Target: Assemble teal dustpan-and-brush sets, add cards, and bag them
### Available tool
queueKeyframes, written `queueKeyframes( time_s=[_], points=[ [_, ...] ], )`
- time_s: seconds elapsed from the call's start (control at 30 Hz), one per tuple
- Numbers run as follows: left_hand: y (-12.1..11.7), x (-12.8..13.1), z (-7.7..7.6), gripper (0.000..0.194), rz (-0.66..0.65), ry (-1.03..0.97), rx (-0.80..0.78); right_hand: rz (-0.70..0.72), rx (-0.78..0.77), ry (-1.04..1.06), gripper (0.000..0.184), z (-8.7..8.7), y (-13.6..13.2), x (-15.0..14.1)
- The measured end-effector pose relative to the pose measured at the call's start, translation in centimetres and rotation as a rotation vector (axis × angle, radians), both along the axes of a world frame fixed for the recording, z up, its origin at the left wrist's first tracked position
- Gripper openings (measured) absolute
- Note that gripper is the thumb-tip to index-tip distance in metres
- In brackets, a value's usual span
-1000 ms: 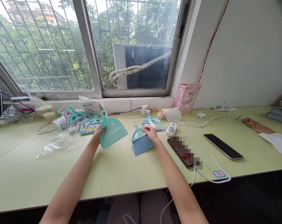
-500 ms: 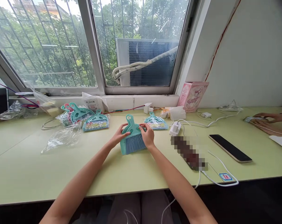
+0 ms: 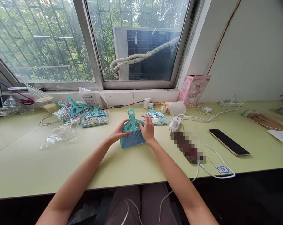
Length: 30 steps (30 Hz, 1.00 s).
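Note:
A teal plastic dustpan point(image 3: 131, 125) lies on the pale green table point(image 3: 26, 156) with a blue-bristled hand brush point(image 3: 133, 139) nested against it. The bristles point toward me, and the brush's upper part is hidden by my hands. My left hand point(image 3: 118, 132) presses the left side of the pair. On the right side, my right hand point(image 3: 147, 128) holds it with spread fingers. Just beyond my hands, sealed dustpan sets in clear wrap point(image 3: 94, 117) lie to the left and another point(image 3: 156, 117) to the right.
Further left lie a pile of teal sets point(image 3: 75, 109) and loose clear plastic wrap point(image 3: 60, 136). To the right are a white charger point(image 3: 175, 124), a pixelated phone point(image 3: 187, 147), a black phone point(image 3: 228, 142), white cables and a co-worker's hand point(image 3: 265, 122).
The dustpan and brush stay nested together, and the pair has shifted slightly up the table. My hands stay on it, and the view has tilted a little lower.

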<state>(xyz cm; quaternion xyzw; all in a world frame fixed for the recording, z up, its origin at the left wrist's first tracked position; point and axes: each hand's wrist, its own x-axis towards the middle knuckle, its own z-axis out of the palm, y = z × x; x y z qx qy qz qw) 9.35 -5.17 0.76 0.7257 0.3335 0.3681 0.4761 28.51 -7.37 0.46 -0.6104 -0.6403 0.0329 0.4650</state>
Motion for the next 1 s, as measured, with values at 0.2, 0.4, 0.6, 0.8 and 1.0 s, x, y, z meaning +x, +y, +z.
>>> queueKeyframes(
  time_s=[0.2,0.4,0.6,0.8,1.0],
  points=[
    [0.7,0.2,-0.6,0.085,0.1,-0.018,0.058,0.086,-0.264,0.227,0.037,0.0,0.6,0.6],
    [0.7,0.8,-0.8,0.077,0.105,-0.036,0.087,0.022,-0.315,0.33,0.037,0.2,0.4,0.4],
    [0.1,1.0,0.0,0.071,0.13,-0.044,0.135,0.044,-0.317,0.39,0.042,0.8,0.1,0.7],
    [-0.3,1.9,-0.2,0.065,0.219,-0.089,0.201,0.058,-0.279,0.394,0.039,1.1,0.3,1.1],
    [-0.7,2.8,-0.5,0.065,0.272,-0.126,0.206,0.015,-0.26,0.363,0.035,1.3,0.2,1.2]
  ],
)
